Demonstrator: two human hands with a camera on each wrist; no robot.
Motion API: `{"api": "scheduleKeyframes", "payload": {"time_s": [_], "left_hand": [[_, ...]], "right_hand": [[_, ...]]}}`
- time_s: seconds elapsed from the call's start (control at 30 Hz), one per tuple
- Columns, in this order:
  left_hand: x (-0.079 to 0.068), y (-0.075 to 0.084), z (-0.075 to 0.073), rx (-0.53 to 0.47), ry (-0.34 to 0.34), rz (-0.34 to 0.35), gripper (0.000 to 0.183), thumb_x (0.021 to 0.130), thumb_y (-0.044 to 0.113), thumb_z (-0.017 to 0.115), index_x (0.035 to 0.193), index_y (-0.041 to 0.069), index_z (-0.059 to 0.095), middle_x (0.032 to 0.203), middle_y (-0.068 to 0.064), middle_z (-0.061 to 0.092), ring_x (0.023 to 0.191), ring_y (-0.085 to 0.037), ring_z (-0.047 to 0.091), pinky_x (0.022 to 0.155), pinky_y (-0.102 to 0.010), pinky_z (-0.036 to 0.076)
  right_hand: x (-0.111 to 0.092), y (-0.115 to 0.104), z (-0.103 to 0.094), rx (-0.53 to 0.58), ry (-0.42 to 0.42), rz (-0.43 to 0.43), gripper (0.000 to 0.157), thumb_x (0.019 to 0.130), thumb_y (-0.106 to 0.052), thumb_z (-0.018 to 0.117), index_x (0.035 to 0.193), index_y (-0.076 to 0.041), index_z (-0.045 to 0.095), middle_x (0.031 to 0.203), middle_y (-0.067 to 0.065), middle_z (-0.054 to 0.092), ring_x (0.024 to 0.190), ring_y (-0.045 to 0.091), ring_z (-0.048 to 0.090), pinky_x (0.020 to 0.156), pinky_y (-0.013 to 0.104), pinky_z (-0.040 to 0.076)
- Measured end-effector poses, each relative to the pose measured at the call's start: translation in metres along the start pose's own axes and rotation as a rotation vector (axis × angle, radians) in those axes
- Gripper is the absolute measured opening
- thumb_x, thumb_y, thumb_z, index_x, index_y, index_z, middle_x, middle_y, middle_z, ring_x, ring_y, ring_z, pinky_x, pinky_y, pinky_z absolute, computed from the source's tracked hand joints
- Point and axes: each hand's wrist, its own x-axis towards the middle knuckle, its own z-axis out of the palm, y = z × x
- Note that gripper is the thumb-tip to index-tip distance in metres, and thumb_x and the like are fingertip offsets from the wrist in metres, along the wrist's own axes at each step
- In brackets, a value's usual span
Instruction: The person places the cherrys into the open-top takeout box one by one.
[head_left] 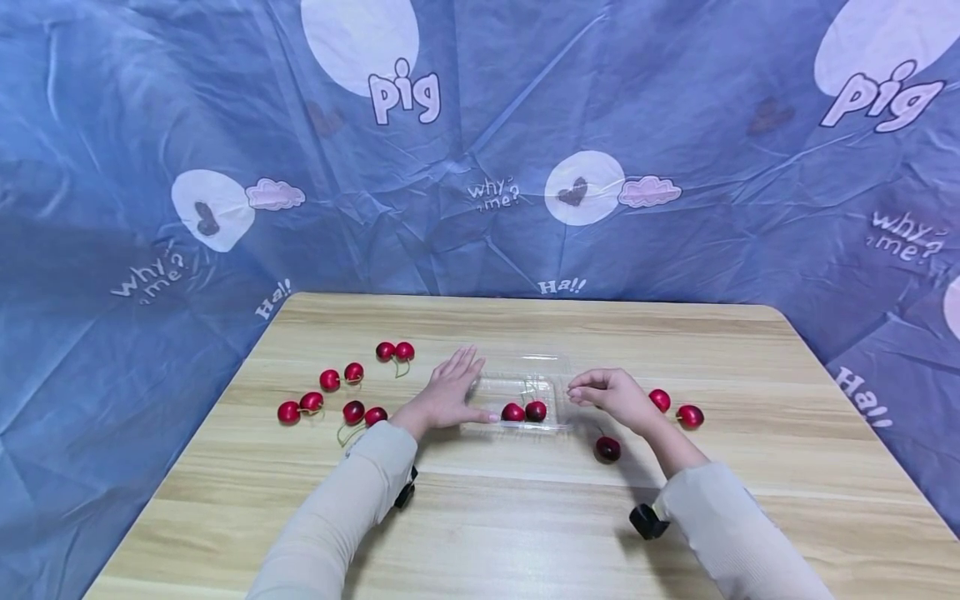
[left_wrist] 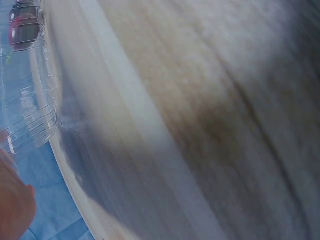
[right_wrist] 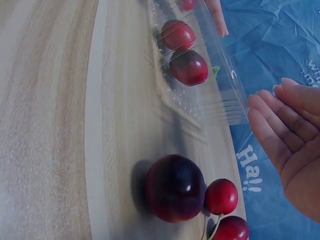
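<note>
A clear plastic box (head_left: 558, 392) stands mid-table with two red cherries (head_left: 536, 411) inside, against its near wall. My left hand (head_left: 446, 393) rests at the box's left end, fingers extended and spread, thumb along the near side. In the left wrist view only part of that hand (left_wrist: 15, 202) shows beside the box wall (left_wrist: 35, 125). My right hand (head_left: 611, 397) is at the box's right end. Its fingers are bent slightly and hold nothing visible; in the right wrist view the fingertips (right_wrist: 253, 102) are at the box's rim, contact uncertain.
A single dark cherry (head_left: 607, 450) lies on the wooden table (head_left: 510, 525) below my right hand. Two more cherries (head_left: 690, 417) lie to its right. Several stemmed cherry pairs (head_left: 311, 403) are scattered at left. A blue printed cloth (head_left: 480, 242) hangs behind the table.
</note>
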Motion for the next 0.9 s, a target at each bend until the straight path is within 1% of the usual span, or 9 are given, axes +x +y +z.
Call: {"api": "scheduleKeyframes", "payload": {"time_s": [0.17,0.27,0.4,0.5,0.7,0.9], "left_hand": [[0.0,0.0,0.0,-0.007,-0.001,-0.002,0.101,0.067,0.069,0.048,0.138,0.006,0.013,0.143,-0.012,-0.002,0.129,-0.028,-0.002,0.101,-0.048,0.007],[0.0,0.0,0.0,-0.006,-0.004,-0.003,0.101,0.067,0.069,0.048,0.138,0.006,0.013,0.143,-0.012,-0.001,0.129,-0.028,-0.002,0.101,-0.048,0.007],[0.0,0.001,-0.001,-0.009,-0.009,-0.001,0.1,0.068,0.067,0.05,0.138,0.006,0.013,0.143,-0.013,-0.001,0.129,-0.028,-0.003,0.1,-0.048,0.007],[0.0,0.001,-0.002,-0.008,-0.012,0.0,0.099,0.069,0.065,0.051,0.138,0.005,0.013,0.143,-0.014,-0.001,0.129,-0.028,-0.002,0.1,-0.049,0.007],[0.0,0.001,-0.002,-0.012,-0.014,0.0,0.099,0.07,0.065,0.05,0.138,0.006,0.012,0.143,-0.013,-0.002,0.129,-0.028,-0.003,0.101,-0.048,0.007],[0.0,0.001,-0.003,-0.009,-0.024,-0.002,0.1,0.068,0.069,0.047,0.138,0.006,0.012,0.143,-0.012,-0.004,0.129,-0.028,-0.003,0.101,-0.048,0.006]], "right_hand": [[-0.002,0.004,-0.002,0.025,0.014,0.009,0.028,0.083,-0.011,0.057,0.099,0.012,0.055,0.088,0.018,0.062,0.088,0.039,0.056,0.077,0.037,0.046],[-0.005,0.005,-0.003,0.023,0.024,0.003,0.027,0.082,-0.009,0.057,0.098,0.013,0.055,0.089,0.019,0.062,0.085,0.033,0.058,0.075,0.032,0.048],[-0.009,0.006,-0.005,0.01,0.035,0.007,0.026,0.082,-0.007,0.056,0.098,0.013,0.055,0.089,0.02,0.062,0.08,0.022,0.061,0.072,0.027,0.048],[-0.011,0.008,-0.007,0.003,0.041,0.022,0.027,0.082,-0.009,0.057,0.098,0.012,0.056,0.089,0.018,0.062,0.079,0.02,0.061,0.072,0.026,0.048],[-0.013,0.013,-0.009,0.006,0.041,0.04,0.028,0.081,-0.01,0.058,0.099,0.012,0.055,0.088,0.017,0.063,0.081,0.024,0.06,0.074,0.031,0.048],[-0.014,0.018,-0.013,0.003,0.036,0.068,0.028,0.081,-0.01,0.058,0.098,0.012,0.055,0.087,0.019,0.063,0.085,0.033,0.058,0.076,0.036,0.047]]}}
